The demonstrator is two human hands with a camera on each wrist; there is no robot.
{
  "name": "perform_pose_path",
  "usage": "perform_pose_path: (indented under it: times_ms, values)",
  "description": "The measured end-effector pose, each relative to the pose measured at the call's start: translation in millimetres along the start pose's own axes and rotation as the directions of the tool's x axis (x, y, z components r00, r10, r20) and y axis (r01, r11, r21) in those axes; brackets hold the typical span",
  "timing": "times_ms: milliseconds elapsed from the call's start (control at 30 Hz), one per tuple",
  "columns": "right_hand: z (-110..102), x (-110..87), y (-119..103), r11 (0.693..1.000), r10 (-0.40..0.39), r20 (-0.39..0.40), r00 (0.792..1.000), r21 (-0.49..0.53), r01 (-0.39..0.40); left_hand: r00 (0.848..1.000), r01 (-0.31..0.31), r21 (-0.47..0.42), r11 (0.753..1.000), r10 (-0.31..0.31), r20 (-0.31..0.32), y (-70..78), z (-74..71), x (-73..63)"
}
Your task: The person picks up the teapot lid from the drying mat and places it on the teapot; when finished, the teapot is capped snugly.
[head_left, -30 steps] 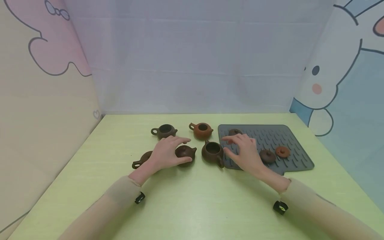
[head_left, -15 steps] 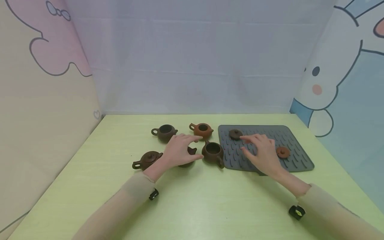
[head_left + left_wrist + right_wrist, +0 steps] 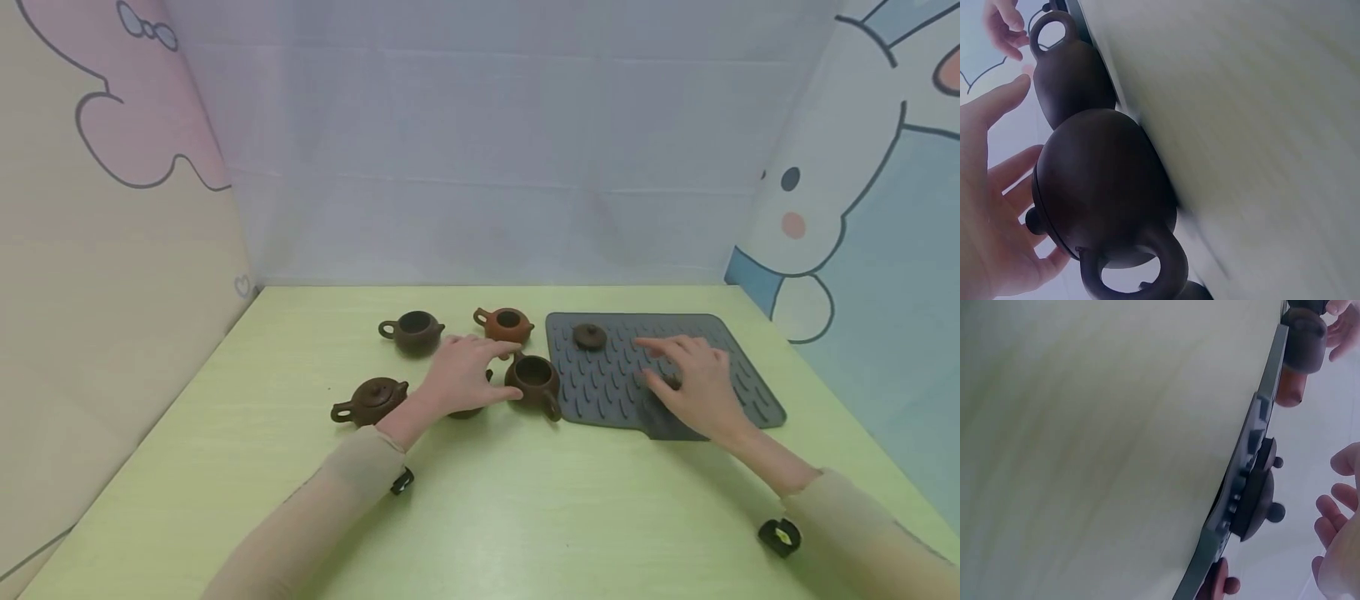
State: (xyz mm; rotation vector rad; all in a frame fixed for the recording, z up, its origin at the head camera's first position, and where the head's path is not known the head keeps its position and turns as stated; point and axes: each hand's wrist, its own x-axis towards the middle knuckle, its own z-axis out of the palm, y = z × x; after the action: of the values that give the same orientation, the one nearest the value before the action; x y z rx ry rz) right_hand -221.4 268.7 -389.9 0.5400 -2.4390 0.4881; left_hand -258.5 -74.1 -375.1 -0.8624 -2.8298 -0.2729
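Note:
My left hand (image 3: pixel 468 375) hovers over a dark brown lidded teapot (image 3: pixel 1107 187), fingers spread and holding nothing. Its thumb tip is near a dark lidless teapot (image 3: pixel 532 377), whose mouth faces up. My right hand (image 3: pixel 697 387) is above the grey ridged mat (image 3: pixel 622 392), thumb and fingers apart with nothing between them. Beneath it, a dark lid with a round knob (image 3: pixel 1257 503) lies on the mat, mostly covered by the hand in the head view. A reddish lid (image 3: pixel 1215 582) shows near it only in the right wrist view. Another dark lid (image 3: pixel 590 337) lies toward the mat's back left corner.
At the left sits a second lidded brown teapot (image 3: pixel 372 400), partly overlapped by my left wrist. Two lidless teapots stand behind: a dark one (image 3: pixel 415 332) and an orange-brown one (image 3: pixel 506 323). The mat's front edge has a spout-like lip (image 3: pixel 667 425). Cloth walls enclose the table.
Both hands have moved right. The left has uncovered the leftmost lidded teapot. The right has passed from the mat's left edge to above the lids, now covering the reddish one.

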Motion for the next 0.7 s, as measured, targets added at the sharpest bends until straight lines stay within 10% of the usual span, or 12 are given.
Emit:
perform_pose_path:
  times_ms: [700]
  values:
    - [-16,-16.3,32,0.999,-0.007,0.129,0.992,-0.045,0.013,0.998,0.022,-0.061,0.998,-0.019,0.053,0.1,0.6,6.2]
